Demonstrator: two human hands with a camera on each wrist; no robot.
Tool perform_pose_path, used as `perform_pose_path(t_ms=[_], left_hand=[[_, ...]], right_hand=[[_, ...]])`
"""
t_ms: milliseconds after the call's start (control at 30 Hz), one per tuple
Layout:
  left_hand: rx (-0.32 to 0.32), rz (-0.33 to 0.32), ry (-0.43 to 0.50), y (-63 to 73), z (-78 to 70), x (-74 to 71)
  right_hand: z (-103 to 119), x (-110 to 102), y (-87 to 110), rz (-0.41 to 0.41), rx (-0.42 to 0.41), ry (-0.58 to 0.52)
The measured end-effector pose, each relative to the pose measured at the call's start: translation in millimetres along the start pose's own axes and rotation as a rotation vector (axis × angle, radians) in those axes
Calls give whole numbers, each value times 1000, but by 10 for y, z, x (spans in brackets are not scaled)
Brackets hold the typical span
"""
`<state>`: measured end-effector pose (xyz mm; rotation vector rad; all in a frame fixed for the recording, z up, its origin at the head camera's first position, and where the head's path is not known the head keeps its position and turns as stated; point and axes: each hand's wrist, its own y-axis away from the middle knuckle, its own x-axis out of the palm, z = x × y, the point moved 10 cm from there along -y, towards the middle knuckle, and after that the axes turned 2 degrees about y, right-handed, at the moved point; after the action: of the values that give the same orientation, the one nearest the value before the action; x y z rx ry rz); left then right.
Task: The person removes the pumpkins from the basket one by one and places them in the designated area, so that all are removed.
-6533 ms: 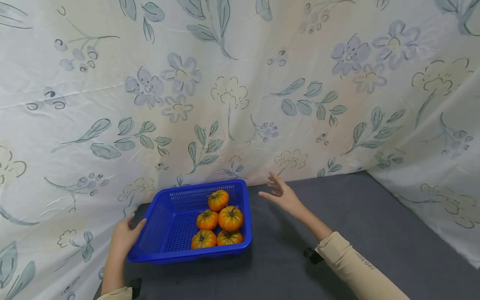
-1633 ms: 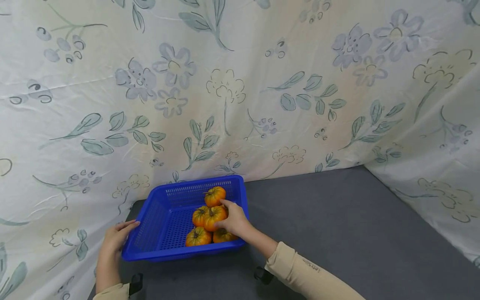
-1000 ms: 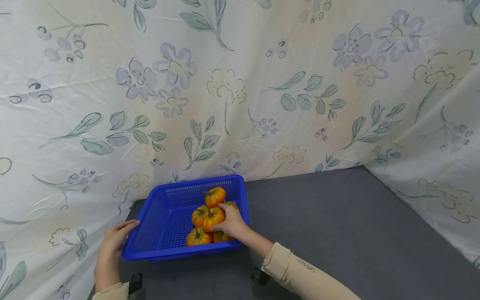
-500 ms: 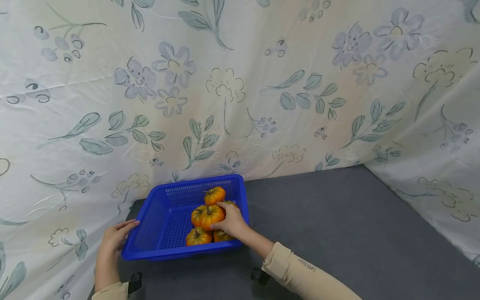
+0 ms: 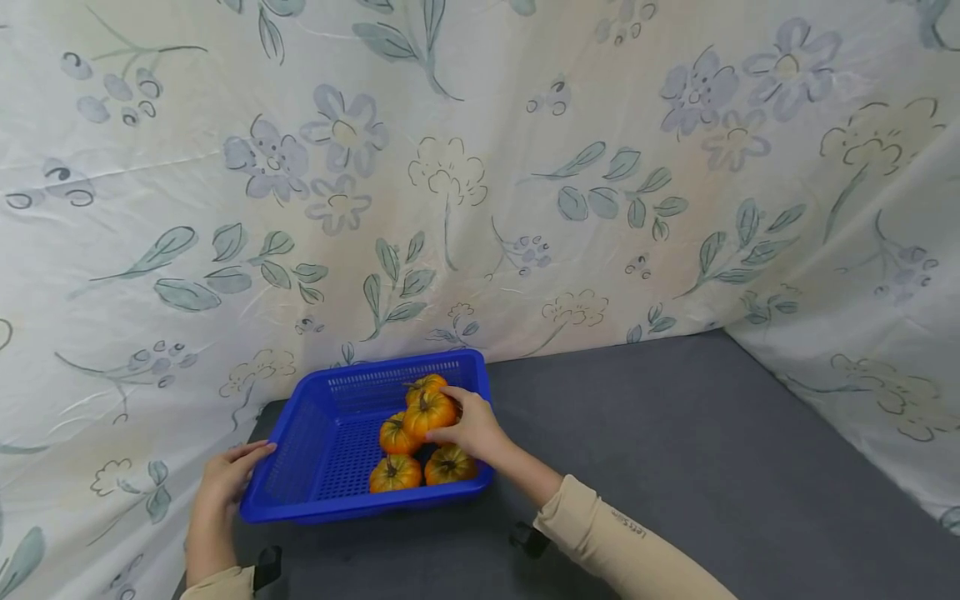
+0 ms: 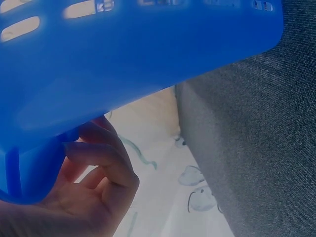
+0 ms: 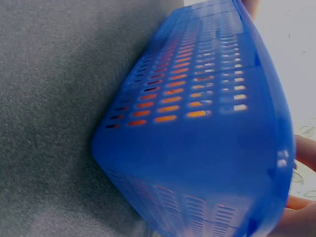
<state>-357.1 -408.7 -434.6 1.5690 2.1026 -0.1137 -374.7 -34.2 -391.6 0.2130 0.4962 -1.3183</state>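
My right hand (image 5: 480, 429) grips a small orange pumpkin (image 5: 429, 415) between thumb and fingers, inside the blue plastic basket (image 5: 300, 510). It overlaps the back pumpkin (image 5: 422, 384) and sits just right of the middle-left pumpkin (image 5: 396, 437). Two more pumpkins lie along the front wall, a left one (image 5: 394, 473) and a right one (image 5: 450, 464). At the basket's left rim is my left hand (image 5: 225, 479); in the left wrist view its fingers curl at the rim's underside. The basket wall hides most of the right hand in the right wrist view.
The basket stands on a dark grey table (image 5: 637, 450), toward its left side. A pale flower-printed cloth (image 5: 465, 208) hangs close behind it and along the right. Pumpkins fill the basket's right half; its slotted floor (image 5: 348, 462) shows on the left.
From beside the basket, my right hand has moved in and taken hold of a pumpkin. In the last half second both shifted up and back, uncovering the front-right pumpkin. The left hand stays at the rim.
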Motion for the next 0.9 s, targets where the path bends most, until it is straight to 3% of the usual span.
perform_pose_path(t_ms=[167,500,900], left_hand=[[9,12,1,10,-9,-2],[9,12,13,15,-14,-5],[-4,13,24,35,10,2]], right_hand=[[38,-70,-18,4,-25,-69],[75,-253,-68,-23,-55,-104],[-25,-515,-114,-82,-18,-165]])
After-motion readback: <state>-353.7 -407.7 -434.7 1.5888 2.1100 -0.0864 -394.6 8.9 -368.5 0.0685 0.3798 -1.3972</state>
